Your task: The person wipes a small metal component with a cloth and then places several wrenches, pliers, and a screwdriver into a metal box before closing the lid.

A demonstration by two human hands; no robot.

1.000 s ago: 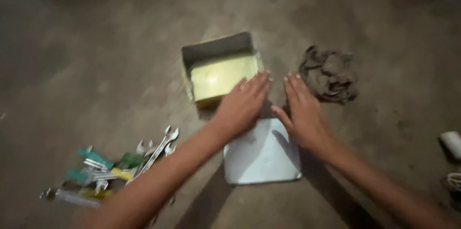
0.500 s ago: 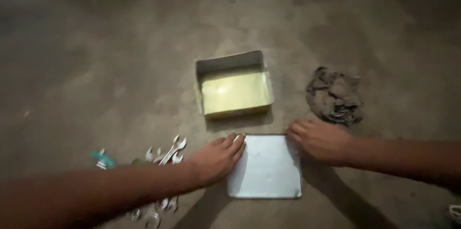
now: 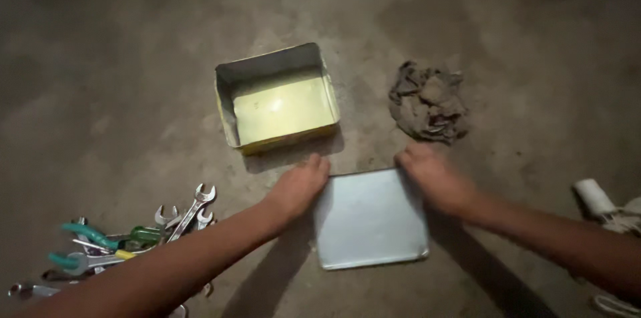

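My left hand [image 3: 297, 188] and right hand [image 3: 431, 178] lie open on the flat metal lid [image 3: 370, 218] on the floor; it could slide into the open tin [image 3: 277, 98].

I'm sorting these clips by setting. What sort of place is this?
Probably a workshop or garage floor, though only a patch shows: bare, stained concrete floor, a pile of wrenches and pliers, a dirty rag, and an open metal tin whose flat lid both hands touch.
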